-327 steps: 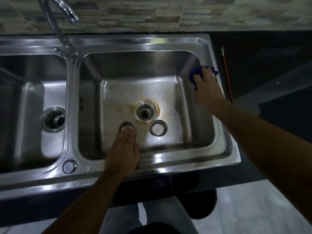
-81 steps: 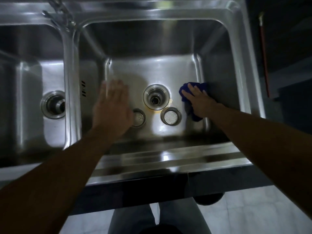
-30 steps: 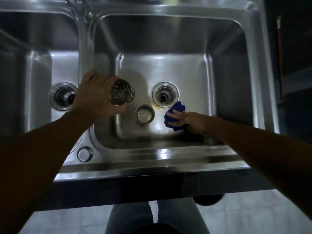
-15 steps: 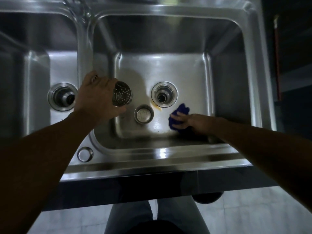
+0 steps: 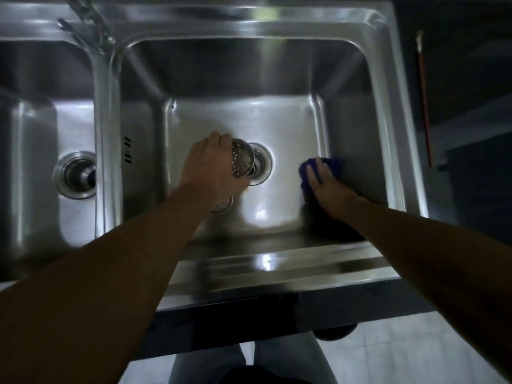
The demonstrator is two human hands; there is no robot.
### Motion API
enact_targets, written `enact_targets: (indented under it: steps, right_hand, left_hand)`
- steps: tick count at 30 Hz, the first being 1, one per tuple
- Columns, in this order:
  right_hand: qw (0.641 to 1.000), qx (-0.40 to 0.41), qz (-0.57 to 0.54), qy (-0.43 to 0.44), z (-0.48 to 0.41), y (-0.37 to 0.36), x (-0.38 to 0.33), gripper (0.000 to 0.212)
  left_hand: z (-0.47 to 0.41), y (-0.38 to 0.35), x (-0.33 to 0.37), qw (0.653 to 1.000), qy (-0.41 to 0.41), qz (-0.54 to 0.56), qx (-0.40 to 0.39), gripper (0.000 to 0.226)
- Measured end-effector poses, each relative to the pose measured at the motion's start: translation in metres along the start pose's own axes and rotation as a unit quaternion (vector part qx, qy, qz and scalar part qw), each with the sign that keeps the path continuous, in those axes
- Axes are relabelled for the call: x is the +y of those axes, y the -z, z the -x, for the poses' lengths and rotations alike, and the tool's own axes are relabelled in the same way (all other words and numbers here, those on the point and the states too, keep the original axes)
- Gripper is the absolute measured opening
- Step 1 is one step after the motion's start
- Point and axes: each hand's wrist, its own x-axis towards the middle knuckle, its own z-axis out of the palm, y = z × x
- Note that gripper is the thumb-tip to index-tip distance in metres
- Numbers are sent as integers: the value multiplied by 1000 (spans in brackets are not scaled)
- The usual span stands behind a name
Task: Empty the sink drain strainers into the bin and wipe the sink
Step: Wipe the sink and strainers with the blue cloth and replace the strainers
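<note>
Filling most of the head view, a stainless double sink (image 5: 277,264) sits in a dark counter, with pale floor tiles (image 5: 388,350) at 5 o'clock. In the right basin (image 5: 249,120), the left hand (image 5: 210,164) curls round a perforated strainer (image 5: 242,159), tilted just over the open drain (image 5: 263,164). A second strainer (image 5: 223,206) lies at 6 o'clock of it, half hidden by that wrist. At 3 o'clock the right hand (image 5: 329,189) presses flat fingers on a blue cloth (image 5: 332,164). A red stick (image 5: 425,106) lies at 2 o'clock and the tap base (image 5: 88,26) at 11.
</note>
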Motion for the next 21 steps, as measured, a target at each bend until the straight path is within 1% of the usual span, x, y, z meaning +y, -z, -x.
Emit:
enact_targets:
  steps: [1, 2, 3, 4, 5, 6, 7, 8, 9, 10, 11, 12, 14, 15, 16, 17, 19, 21]
  right_hand:
    - [980, 193, -38, -10, -9, 6, 2, 47]
    - [980, 151, -132, -19, -5, 14, 0, 51]
    - [978, 160, -133, -18, -14, 8, -1, 60]
    - [985, 145, -89, 8, -17, 8, -7, 69]
    - [987, 131, -91, -5, -22, 11, -11, 74]
    - [985, 137, -101, 1, -29, 14, -14, 74]
    - [969, 165, -184, 6, -31, 17, -19, 71]
    - [939, 195, -283, 7, -33, 21, -21, 66]
    - [897, 217, -384, 5, -31, 24, -25, 62]
    - [849, 222, -479, -4, -30, 26, -30, 59]
    - [803, 204, -559, -16, -27, 32, -34, 55]
    - [752, 168, -637, -22, -25, 37, -37, 51]
    - [653, 65, -754, -13, -22, 40, -39, 49]
    - [626, 18, -780, 9, -18, 41, -40, 53]
    - [615, -22, -787, 38, -16, 40, -39, 59]
    - [615, -47, -785, 61, -16, 38, -38, 64]
    - [624, -77, -772, 91, -13, 33, -35, 69]
    - [636, -95, -759, 103, -9, 26, -33, 68]
  left_hand:
    - [-1, -2, 3, 1000, 5, 11, -7, 79]
    - [-2, -4, 5, 999, 13, 27, -17, 80]
    - [-3, -6, 8, 998, 22, 46, -29, 81]
    - [-4, -7, 11, 997, 30, 66, -39, 81]
    - [-5, -9, 13, 995, 34, 80, -46, 81]
    - [-7, -10, 15, 994, 34, 89, -49, 81]
    - [-9, -11, 17, 994, 32, 97, -48, 81]
    - [-11, -12, 19, 993, 31, 107, -45, 82]
    - [-13, -12, 21, 992, 30, 116, -42, 84]
    - [-15, -12, 24, 991, 28, 122, -42, 88]
    - [-17, -11, 26, 991, 23, 126, -44, 91]
    - [-19, -11, 28, 991, 15, 128, -47, 91]
    - [-23, -9, 31, 990, -4, 131, -54, 87]
    - [-24, -8, 32, 990, -11, 131, -59, 84]
    - [-26, -7, 33, 989, -16, 132, -65, 82]
    - [-27, -6, 34, 988, -20, 134, -70, 79]
    - [-28, -4, 34, 988, -26, 137, -73, 74]
    - [-30, -2, 34, 987, -29, 144, -72, 71]
